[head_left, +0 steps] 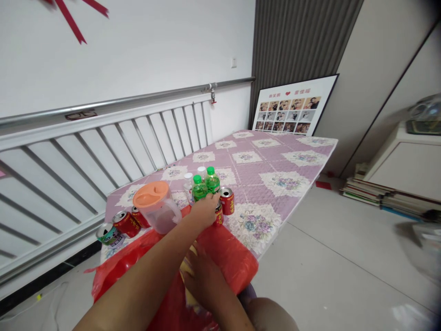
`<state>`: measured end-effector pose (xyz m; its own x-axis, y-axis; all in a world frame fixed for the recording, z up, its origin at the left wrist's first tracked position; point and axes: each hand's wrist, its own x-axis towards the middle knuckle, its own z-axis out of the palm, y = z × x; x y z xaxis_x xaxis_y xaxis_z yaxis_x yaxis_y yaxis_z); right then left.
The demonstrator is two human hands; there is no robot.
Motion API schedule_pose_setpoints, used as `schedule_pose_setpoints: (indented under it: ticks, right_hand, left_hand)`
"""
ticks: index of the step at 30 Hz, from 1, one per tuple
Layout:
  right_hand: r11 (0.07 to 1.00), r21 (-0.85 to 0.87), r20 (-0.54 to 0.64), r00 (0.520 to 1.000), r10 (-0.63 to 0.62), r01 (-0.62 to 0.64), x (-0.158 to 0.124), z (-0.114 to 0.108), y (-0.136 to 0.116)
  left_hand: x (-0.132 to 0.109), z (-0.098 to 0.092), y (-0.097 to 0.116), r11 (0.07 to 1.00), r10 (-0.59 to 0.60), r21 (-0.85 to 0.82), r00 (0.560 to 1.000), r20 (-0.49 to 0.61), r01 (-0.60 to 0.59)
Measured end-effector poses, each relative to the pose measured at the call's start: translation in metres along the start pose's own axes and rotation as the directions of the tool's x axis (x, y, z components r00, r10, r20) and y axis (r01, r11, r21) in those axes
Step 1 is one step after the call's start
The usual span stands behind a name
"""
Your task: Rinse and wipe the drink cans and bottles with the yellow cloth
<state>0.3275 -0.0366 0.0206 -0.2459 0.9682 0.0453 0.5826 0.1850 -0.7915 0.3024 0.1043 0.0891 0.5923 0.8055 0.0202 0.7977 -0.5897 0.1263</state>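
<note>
My left hand reaches over a red plastic bag to the purple quilted mattress. Its fingers close on a red drink can. A second red can stands just right of it. Behind the hand stand two green bottles and two white-capped bottles. A clear pitcher with an orange lid is to the left. My right hand lies lower, inside the red bag's mouth, with its fingers curled against something yellow that is mostly hidden.
Two red cans and a green-patterned can lie near the mattress's left corner. A white slatted headboard runs along the left. A framed photo board leans at the far end. Stacked books and a white cabinet are at right.
</note>
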Motion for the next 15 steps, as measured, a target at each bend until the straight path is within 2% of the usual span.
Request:
schedule_pose_setpoints:
  ticks: [10, 15]
  right_hand:
    - [1.000, -0.022, 0.010, 1.000, 0.003, -0.002, 0.000, -0.001, -0.001]
    - [1.000, -0.024, 0.029, 0.999, 0.014, -0.013, 0.001, -0.002, -0.001]
  left_hand:
    - [-0.006, 0.000, 0.001, 0.999, -0.008, 0.033, 1.000, 0.017, 0.008]
    - [-0.017, -0.006, 0.001, 0.999, -0.030, 0.042, 0.999, 0.017, 0.029]
